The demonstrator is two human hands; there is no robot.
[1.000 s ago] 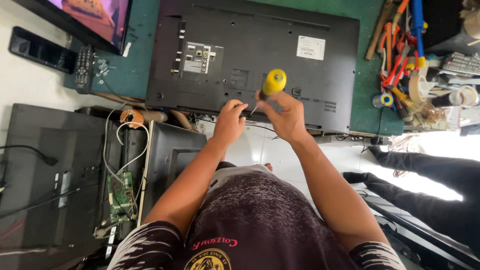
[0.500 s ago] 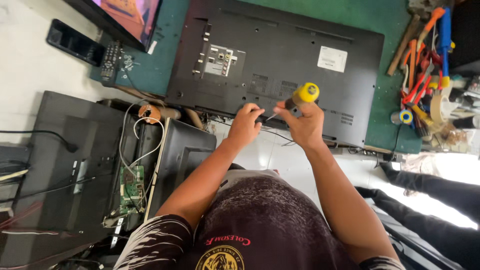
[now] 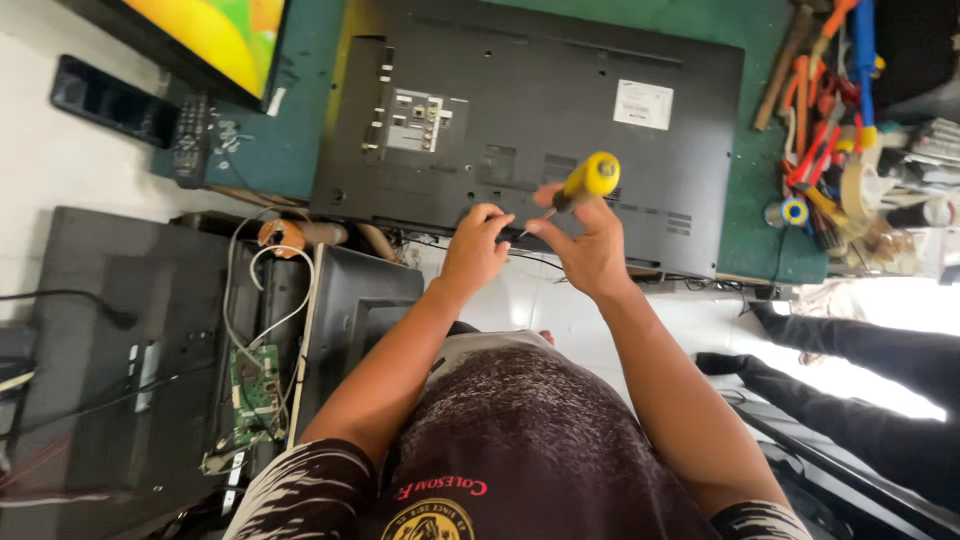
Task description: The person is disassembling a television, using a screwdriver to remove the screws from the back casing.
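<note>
Surface: green-topped table at the far side of the scene, with pale floor at far left and clutter along the near edge.
Main item: black television back panel, lying face down on the table, rear cover up, with a white label at far right and a socket plate toward the left.
Tool: yellow-handled screwdriver, over the near edge of the panel, handle up and to the right, thin shaft slanting down to the left.
Right hand: fingers loosely curled about the screwdriver, handle standing clear above the fingertips.
Left hand: just left of the right hand, fingers pinched together near the shaft's tip; whether it holds anything small cannot be told.
Far left: lit screen and dark remote control.
Near left: opened set with green circuit board and white cables.
Far right: heap of hand tools and a tape roll.
</note>
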